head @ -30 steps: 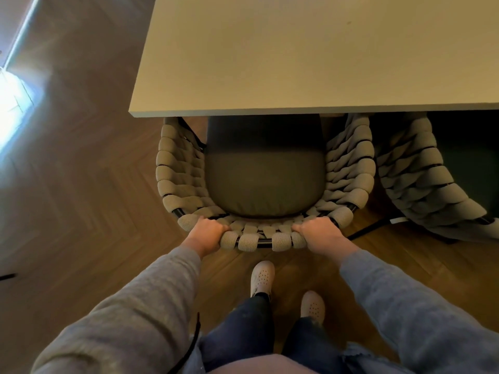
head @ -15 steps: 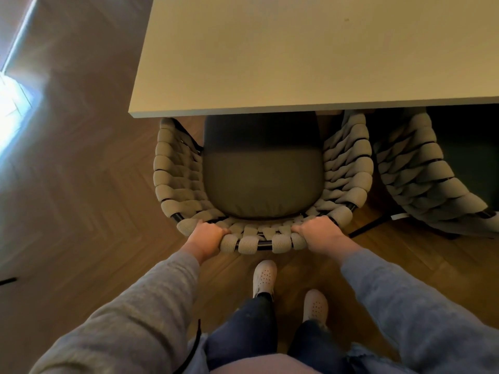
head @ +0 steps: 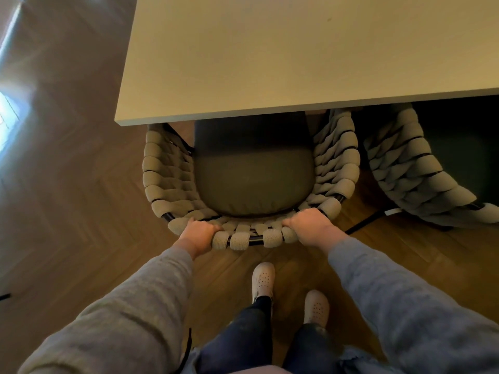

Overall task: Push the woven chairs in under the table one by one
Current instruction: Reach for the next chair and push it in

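A woven chair (head: 162, 182) with thick grey rope weave and a dark seat cushion (head: 253, 182) stands in front of me, its front part under the beige table (head: 270, 63). My left hand (head: 198, 234) grips the top of the backrest at its left. My right hand (head: 310, 228) grips the same rim at its right. A second woven chair (head: 410, 174) stands to the right, partly under the table and turned at an angle.
Wooden herringbone floor (head: 67, 211) spreads to the left, with a bright light patch at the far left edge. My two feet in white shoes (head: 263, 279) stand just behind the chair. A black chair leg (head: 361, 225) shows between both chairs.
The chair has stayed gripped by both hands and has slid slightly further under the table; the view shifted a little.
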Motion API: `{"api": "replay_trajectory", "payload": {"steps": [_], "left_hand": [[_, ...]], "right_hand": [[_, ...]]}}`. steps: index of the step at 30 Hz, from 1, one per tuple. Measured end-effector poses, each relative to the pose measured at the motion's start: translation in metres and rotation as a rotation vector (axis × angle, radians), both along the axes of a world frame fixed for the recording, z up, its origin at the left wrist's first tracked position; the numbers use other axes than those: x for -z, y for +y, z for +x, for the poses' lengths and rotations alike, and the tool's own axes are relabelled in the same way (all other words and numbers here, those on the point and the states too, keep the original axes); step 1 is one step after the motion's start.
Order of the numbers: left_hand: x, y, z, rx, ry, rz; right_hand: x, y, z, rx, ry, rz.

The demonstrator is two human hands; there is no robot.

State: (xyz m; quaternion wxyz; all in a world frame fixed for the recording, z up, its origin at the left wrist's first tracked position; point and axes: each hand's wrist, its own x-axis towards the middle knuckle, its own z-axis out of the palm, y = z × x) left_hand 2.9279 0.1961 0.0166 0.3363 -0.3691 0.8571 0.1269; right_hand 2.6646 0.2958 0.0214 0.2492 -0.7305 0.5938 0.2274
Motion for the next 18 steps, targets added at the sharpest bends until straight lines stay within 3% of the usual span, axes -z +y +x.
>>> {"api": "replay_trajectory", "payload": {"steps": [18], "left_hand": [[0.0021, -0.0041, -0.0049, 0.081, -0.092, -0.005]], "right_hand": [[0.007, -0.0007, -0.004, -0.019, 0.005, -0.006]]}}
